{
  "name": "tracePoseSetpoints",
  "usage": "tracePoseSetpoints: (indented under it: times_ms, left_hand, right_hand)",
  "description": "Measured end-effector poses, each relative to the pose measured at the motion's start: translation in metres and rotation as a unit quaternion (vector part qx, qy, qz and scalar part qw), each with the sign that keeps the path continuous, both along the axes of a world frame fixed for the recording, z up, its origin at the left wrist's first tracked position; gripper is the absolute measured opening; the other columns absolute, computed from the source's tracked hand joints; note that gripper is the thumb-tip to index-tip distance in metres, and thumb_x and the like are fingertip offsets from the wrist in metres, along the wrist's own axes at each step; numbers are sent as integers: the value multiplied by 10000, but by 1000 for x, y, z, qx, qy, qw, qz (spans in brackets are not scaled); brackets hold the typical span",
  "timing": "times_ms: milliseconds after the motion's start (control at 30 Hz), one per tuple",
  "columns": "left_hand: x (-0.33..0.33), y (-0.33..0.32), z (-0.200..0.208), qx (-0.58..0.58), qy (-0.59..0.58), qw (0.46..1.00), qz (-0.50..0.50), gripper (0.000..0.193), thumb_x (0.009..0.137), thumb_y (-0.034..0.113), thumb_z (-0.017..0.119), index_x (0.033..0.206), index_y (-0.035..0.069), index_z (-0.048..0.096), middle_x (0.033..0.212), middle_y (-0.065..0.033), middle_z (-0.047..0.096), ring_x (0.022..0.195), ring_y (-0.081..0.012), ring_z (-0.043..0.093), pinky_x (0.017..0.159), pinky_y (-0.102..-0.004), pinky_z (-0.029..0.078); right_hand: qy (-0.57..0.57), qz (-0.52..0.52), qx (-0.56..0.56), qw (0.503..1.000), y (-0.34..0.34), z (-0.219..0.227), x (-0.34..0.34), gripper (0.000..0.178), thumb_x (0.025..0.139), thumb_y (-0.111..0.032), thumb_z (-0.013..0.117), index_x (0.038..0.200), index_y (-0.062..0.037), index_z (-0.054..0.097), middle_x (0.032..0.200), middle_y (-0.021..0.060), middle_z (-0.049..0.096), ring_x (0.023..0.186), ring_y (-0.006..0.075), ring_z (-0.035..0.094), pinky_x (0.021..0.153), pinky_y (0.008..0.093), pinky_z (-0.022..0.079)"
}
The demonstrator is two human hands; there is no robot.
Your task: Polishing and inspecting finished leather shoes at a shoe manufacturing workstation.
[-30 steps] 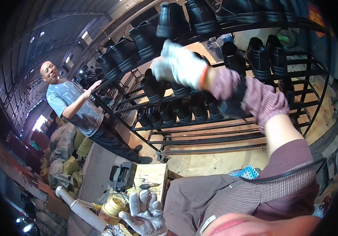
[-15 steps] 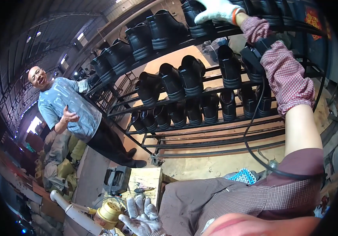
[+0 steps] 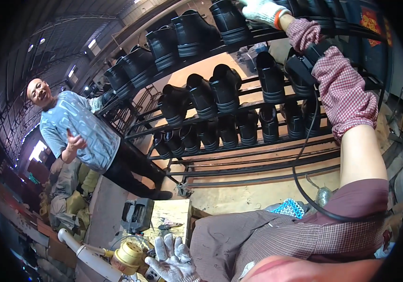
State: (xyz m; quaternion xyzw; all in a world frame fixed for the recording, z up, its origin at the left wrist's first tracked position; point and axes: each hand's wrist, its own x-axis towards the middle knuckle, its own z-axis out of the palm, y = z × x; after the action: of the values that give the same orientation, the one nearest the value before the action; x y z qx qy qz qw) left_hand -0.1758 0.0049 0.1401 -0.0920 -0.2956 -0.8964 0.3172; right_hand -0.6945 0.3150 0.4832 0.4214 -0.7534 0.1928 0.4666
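Note:
My left hand (image 3: 173, 261), in a greyish-white work glove, is low in the picture with its palm up and fingers spread; nothing lies in it. It is beside a wooden bench top (image 3: 171, 211). My right arm stretches up to the top shelf of a shoe rack. There my right hand (image 3: 261, 11), in a white glove with an orange cuff, is next to a black shoe (image 3: 229, 23). The upper frame edge cuts it off, so its grip does not show. A black device (image 3: 308, 61) with a cable (image 3: 300, 176) is strapped to my right forearm over a checked sleeve.
A black metal rack (image 3: 239, 174) carries several rows of black shoes (image 3: 225, 87). At left a person (image 3: 79, 127) stands with one hand raised. A black shoe-shaped block (image 3: 137, 215), a small knife-like tool (image 3: 170, 225) and a yellow machine part (image 3: 128, 256) are near my left hand.
My right hand has shifted slightly up and right, away from the shoe's front. The left hand stays spread, a little further right. The standing person's raised hand has turned.

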Motion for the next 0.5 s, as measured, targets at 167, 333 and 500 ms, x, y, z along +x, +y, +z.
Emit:
tracePoseSetpoints:
  times_ms: [167,333,500]
  left_hand:
    - [-2,5,8,-6,-7,1000,14,707,1038,583,363,1479,40,461,1445,-263,509,1380,-366,477,1084,-520,470]
    - [-7,15,15,31,27,999,-24,693,1053,546,359,1485,10,439,1476,-298,452,1380,-471,432,1082,-566,457]
    - [0,40,17,120,69,990,-5,740,1046,545,381,1490,-48,385,1447,-360,442,1311,-543,469,1084,-611,442]
  right_hand:
    - [118,-288,-197,930,41,16,55,599,806,-310,724,1360,-125,590,1200,171,668,1168,361,604,1010,429,476]
    - [72,-256,18,964,93,13,6,620,798,-355,754,1351,-121,598,1242,162,662,1148,395,597,1022,481,457]
    - [385,-202,-60,899,4,-56,91,503,843,-79,761,1330,-61,635,1127,140,710,1022,275,682,1015,408,497]
